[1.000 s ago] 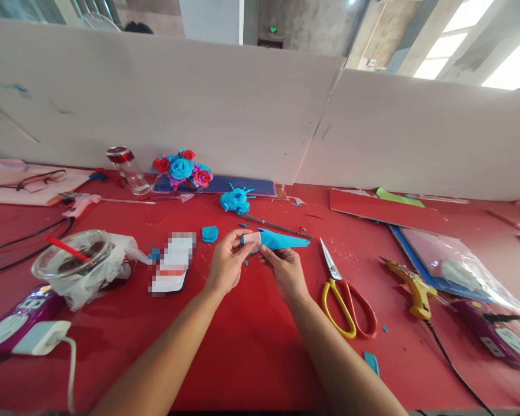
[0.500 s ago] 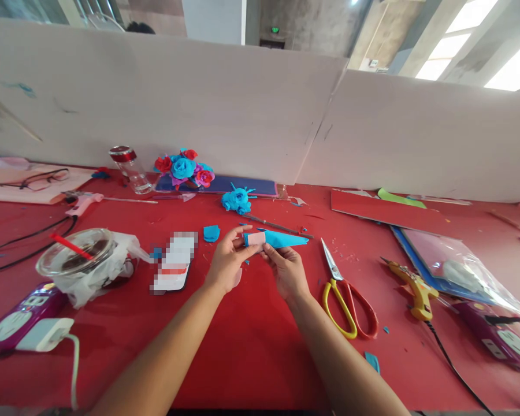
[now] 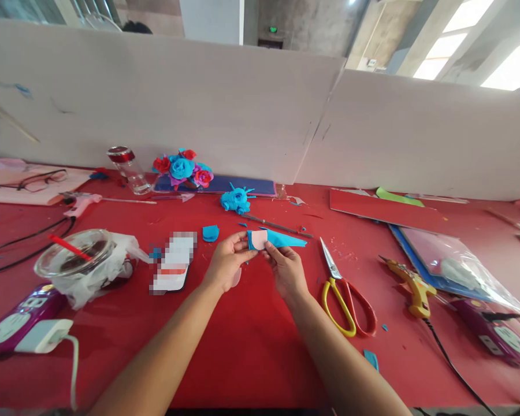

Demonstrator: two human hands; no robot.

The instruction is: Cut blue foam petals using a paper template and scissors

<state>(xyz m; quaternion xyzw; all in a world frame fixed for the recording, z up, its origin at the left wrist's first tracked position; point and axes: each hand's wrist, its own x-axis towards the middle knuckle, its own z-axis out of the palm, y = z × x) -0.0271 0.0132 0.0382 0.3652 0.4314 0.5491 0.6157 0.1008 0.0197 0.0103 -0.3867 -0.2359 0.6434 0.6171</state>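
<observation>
Two hands share one small piece: my left hand (image 3: 225, 267) and right hand (image 3: 288, 271) each close thumb and fingertips on a pink petal (image 3: 260, 238) laid against the wide end of a tapering blue strip (image 3: 286, 238), held just above the tabletop (image 3: 251, 346) at twelve o'clock from my wrists. Finished paper flowers (image 3: 235, 200) lie further off at eleven; scissors (image 3: 344, 294) lie at three. I judge this piece barely begun: flat, not rolled.
</observation>
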